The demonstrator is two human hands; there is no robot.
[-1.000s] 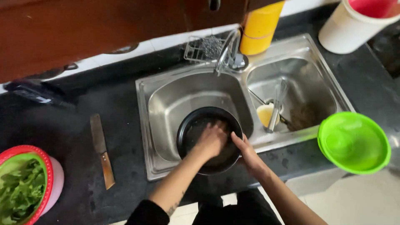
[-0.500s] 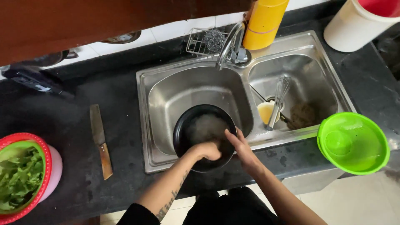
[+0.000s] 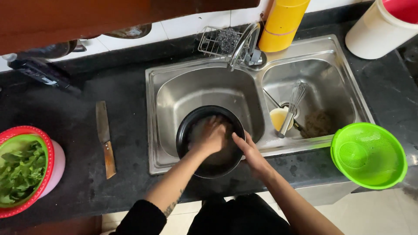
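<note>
The steel double sink (image 3: 204,87) is the landmark, set in a dark counter (image 3: 69,126). At the top a brown cabinet (image 3: 87,17) cuts off the wall behind it. A round black pan (image 3: 187,130) lies in the sink's left basin, toward its front edge; its inside is blurred and mostly covered. The left hand (image 3: 212,135) presses flat inside the pan; whether it holds a scrubber cannot be told. The right hand (image 3: 249,150) grips the pan's right rim, fingers closed on it. Right of the sink, a green colander (image 3: 370,154) overhangs the counter. In the right basin stand a whisk (image 3: 292,104) and a small cup (image 3: 278,118). Left of the sink lies a knife (image 3: 106,137).
</note>
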